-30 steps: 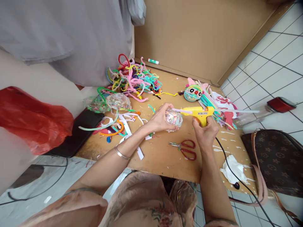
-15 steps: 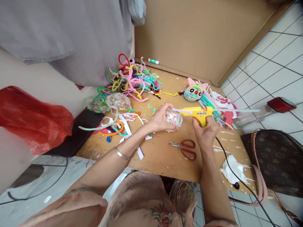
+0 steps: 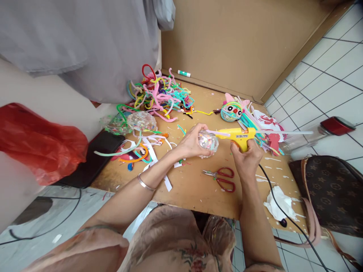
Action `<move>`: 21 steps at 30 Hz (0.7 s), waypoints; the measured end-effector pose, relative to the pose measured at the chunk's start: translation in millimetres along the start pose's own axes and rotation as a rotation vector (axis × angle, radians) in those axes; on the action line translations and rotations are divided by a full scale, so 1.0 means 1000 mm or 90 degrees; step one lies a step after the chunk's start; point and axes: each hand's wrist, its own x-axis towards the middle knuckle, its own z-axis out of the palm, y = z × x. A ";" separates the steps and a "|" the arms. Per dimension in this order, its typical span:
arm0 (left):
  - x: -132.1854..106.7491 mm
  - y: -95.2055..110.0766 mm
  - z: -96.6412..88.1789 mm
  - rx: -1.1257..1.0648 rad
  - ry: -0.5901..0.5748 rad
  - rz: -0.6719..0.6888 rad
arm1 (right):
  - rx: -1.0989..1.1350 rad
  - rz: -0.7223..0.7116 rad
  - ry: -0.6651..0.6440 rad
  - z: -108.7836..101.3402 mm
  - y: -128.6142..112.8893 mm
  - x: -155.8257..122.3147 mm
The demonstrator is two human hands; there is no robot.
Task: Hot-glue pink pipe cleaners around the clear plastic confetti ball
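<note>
My left hand (image 3: pixel 190 144) is wrapped round a clear plastic ball (image 3: pixel 209 142) with multicoloured bits inside, held above the middle of the table. A pale lilac pipe cleaner (image 3: pixel 218 133) runs along the ball's top toward the right. In my right hand (image 3: pixel 247 158) is a yellow hot glue gun (image 3: pixel 239 136), its handle gripped and its nozzle pointing left at the ball. A long white glue stick (image 3: pixel 286 132) juts from the gun's back. Whether the nozzle touches the ball I cannot tell. Below both hands lie red-handled scissors (image 3: pixel 222 178) on the table.
A heap of coloured pipe cleaners (image 3: pixel 161 92) lies at the back left, with more clear balls (image 3: pixel 141 121) nearby. A decorated ball with a face (image 3: pixel 231 112) rests at the back right. Crumpled white tissue (image 3: pixel 280 204), a brown handbag (image 3: pixel 329 189) and the gun's black cord (image 3: pixel 272 185) are on the right.
My right hand and the glue gun have shifted very slightly to the right. My left hand keeps the ball in the same place.
</note>
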 end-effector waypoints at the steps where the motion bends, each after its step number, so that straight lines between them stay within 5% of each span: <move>1: 0.000 0.000 0.000 0.000 -0.001 0.001 | -0.001 0.000 -0.003 0.000 0.000 0.000; 21: -0.001 -0.002 0.000 -0.005 -0.001 0.006 | 0.009 0.011 -0.004 -0.001 -0.003 0.001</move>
